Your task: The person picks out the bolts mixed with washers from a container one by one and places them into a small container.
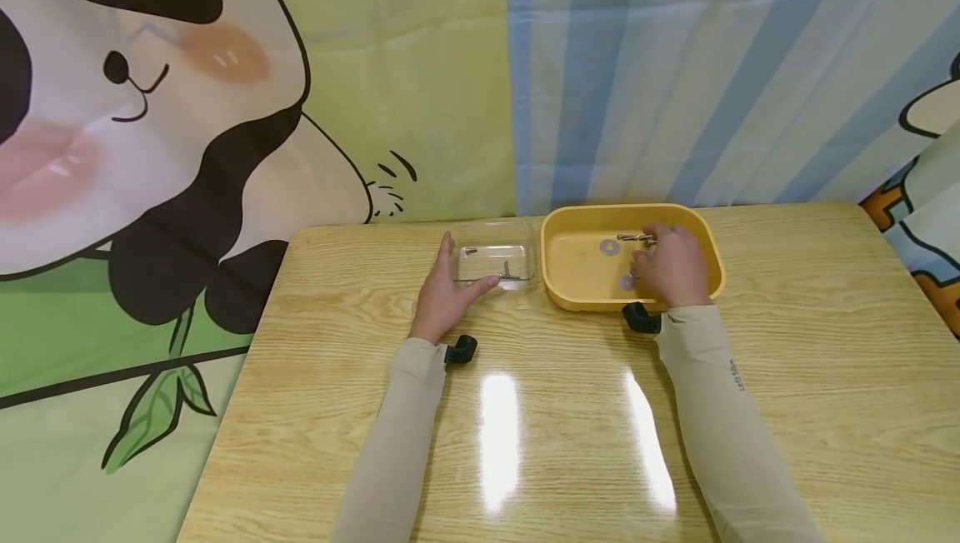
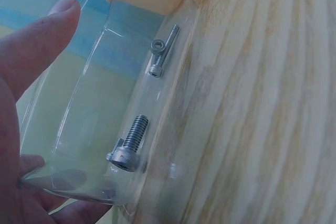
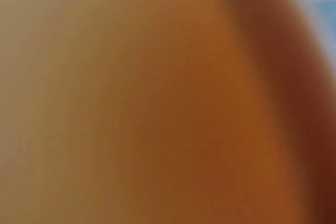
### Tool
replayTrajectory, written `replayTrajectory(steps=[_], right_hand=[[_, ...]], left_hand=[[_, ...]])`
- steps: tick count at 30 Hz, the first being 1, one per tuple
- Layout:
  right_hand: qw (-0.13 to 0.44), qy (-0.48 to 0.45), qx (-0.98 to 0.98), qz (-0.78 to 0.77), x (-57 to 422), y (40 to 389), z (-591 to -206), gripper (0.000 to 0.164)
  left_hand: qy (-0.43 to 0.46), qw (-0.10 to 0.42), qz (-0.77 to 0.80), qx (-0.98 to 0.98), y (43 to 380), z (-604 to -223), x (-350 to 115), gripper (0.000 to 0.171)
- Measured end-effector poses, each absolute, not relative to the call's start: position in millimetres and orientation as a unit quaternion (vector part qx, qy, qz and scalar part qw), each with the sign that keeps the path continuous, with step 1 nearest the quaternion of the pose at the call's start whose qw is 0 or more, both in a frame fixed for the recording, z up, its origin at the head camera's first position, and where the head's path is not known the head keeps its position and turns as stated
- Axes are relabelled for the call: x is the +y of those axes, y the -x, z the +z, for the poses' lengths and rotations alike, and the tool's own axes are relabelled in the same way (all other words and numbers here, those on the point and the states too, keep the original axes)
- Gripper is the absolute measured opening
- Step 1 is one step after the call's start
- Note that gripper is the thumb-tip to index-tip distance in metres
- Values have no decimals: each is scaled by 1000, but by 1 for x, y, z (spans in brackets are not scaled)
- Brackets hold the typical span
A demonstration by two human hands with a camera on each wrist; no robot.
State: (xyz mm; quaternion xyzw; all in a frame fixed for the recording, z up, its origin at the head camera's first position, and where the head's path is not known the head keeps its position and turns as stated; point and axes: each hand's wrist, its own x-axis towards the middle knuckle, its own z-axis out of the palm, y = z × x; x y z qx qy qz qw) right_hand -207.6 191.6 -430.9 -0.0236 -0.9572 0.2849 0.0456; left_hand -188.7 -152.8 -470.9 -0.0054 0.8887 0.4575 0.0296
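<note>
My left hand (image 1: 442,297) lies along the left end of a clear plastic box (image 1: 491,231), its fingers straight up the side and the thumb stretched across the front. Inside the box are several socket-head bolts; a thick bolt (image 2: 131,142) and a longer, thinner bolt (image 2: 169,48) show in the left wrist view. Over the right part of a yellow tray (image 1: 585,305), my right hand (image 1: 678,268) reaches down with bent fingers. Metal bolts (image 1: 632,237) are right at its fingertips; I cannot tell whether it pinches one. The right wrist view is an orange-brown blur.
Flat washers (image 1: 609,247) lie on the tray floor, to the left of the right hand. Box and tray stand side by side at the back edge of the wooden table (image 1: 555,426). A printed curtain (image 1: 427,85) hangs right behind them.
</note>
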Motion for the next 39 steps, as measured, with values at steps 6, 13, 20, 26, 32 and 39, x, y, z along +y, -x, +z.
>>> replayTrajectory(steps=[6, 13, 20, 26, 32, 39], right_hand=[[9, 28, -965, 259, 194, 210, -434, 49], [-36, 28, -969, 243, 194, 211, -435, 55], [-54, 26, -971, 233, 195, 212, -436, 55], [-67, 23, -975, 210, 194, 215, -437, 47], [-61, 13, -979, 196, 194, 216, -437, 38], [-42, 12, -976, 215, 192, 213, -436, 34]], left_hand=[[4, 30, 456, 890, 190, -472, -152, 116], [5, 33, 458, 888, 189, -471, -152, 116], [6, 34, 456, 890, 189, -470, -152, 116], [9, 34, 454, 890, 190, -470, -153, 116], [6, 32, 453, 891, 190, -470, -153, 116], [4, 32, 455, 890, 189, -469, -153, 117]])
